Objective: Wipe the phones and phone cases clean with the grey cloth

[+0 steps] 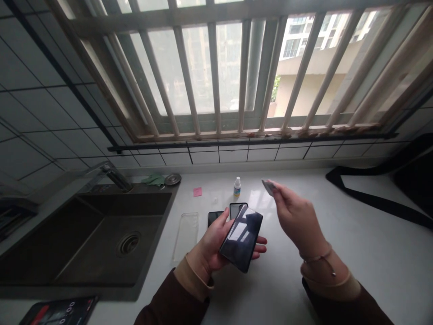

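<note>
Smartphone, glossy, dark, centre frame, held in left hand, palm under it. Right hand, narrow pinch on small grey flat piece, above white countertop, right of dropper bottle.

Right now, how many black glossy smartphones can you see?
4: a glossy black smartphone in the left hand; two black smartphones lying on the white counter behind it; a lit smartphone at bottom left. More could be hidden.
</note>
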`<move>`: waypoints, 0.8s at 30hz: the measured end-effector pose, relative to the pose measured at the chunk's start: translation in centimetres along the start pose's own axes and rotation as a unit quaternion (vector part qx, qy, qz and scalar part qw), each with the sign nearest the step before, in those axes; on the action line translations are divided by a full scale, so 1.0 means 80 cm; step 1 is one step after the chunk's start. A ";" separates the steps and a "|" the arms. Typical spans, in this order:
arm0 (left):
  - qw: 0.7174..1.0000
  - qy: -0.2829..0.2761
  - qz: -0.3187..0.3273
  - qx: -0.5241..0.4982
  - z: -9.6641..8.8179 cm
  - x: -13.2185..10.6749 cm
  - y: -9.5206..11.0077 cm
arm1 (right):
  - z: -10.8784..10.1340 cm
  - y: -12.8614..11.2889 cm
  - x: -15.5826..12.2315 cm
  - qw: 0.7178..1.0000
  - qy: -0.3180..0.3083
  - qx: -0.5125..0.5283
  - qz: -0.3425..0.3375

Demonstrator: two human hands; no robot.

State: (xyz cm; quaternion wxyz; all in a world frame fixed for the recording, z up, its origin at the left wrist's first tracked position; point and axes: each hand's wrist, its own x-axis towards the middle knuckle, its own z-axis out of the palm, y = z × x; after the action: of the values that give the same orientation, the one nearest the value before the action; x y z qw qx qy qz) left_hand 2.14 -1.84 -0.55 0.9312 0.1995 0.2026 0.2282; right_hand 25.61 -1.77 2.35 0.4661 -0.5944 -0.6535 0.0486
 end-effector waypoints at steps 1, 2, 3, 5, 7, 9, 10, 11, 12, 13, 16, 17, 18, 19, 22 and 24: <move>1.000 -0.009 0.005 0.005 0.000 -0.001 0.000 | 0.007 0.002 -0.003 0.998 -0.035 -0.020 -0.051; 1.000 -0.013 0.014 0.008 0.001 -0.001 0.000 | 0.013 0.004 -0.006 0.992 -0.079 -0.034 -0.096; 1.000 -0.013 0.025 0.011 0.002 -0.001 0.000 | 0.020 0.006 -0.008 0.982 -0.123 -0.045 -0.137; 0.999 -0.005 0.046 0.011 0.003 0.000 0.000 | 0.032 0.011 -0.014 0.962 -0.187 -0.052 -0.194; 0.998 0.013 0.068 -0.002 0.005 0.003 0.000 | 0.041 0.012 -0.018 0.949 -0.217 -0.049 -0.223; 0.995 0.031 0.094 -0.026 0.006 0.006 -0.001 | 0.045 0.008 -0.021 0.944 -0.228 -0.039 -0.235; 0.993 0.037 0.108 -0.039 0.007 0.008 -0.001 | 0.045 0.005 -0.023 0.943 -0.233 -0.033 -0.237; 0.990 0.043 0.122 -0.050 0.008 0.009 -0.001 | 0.045 0.000 -0.024 0.941 -0.240 -0.024 -0.238; 0.988 0.047 0.133 -0.057 0.008 0.010 -0.001 | 0.044 -0.005 -0.025 0.938 -0.251 -0.014 -0.240; 0.987 0.048 0.139 -0.060 0.009 0.011 -0.001 | 0.043 -0.010 -0.026 0.935 -0.261 -0.004 -0.242; 0.988 0.049 0.132 -0.064 0.007 0.010 0.000 | 0.038 -0.018 -0.025 0.932 -0.268 0.021 -0.243; 0.990 0.044 0.116 -0.063 0.006 0.009 0.000 | 0.036 -0.018 -0.025 0.935 -0.260 0.025 -0.242; 0.993 0.038 0.097 -0.063 0.005 0.008 0.000 | 0.035 -0.017 -0.023 0.939 -0.247 0.026 -0.239; 0.994 0.033 0.078 -0.064 0.004 0.006 -0.001 | 0.035 -0.015 -0.022 0.944 -0.232 0.022 -0.234; 0.996 0.030 0.051 -0.064 0.004 0.003 -0.001 | 0.037 -0.009 -0.020 0.951 -0.211 -0.002 -0.225; 0.996 0.030 0.051 -0.059 0.006 0.003 -0.001 | 0.039 -0.006 -0.020 0.947 -0.220 -0.017 -0.235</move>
State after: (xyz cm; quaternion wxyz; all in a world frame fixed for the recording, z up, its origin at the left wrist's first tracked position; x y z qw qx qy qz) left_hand 2.60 -1.91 -0.28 0.9220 0.1470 0.2064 0.2929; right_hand 22.92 -1.70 0.04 0.2985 -0.4062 -0.8619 0.0558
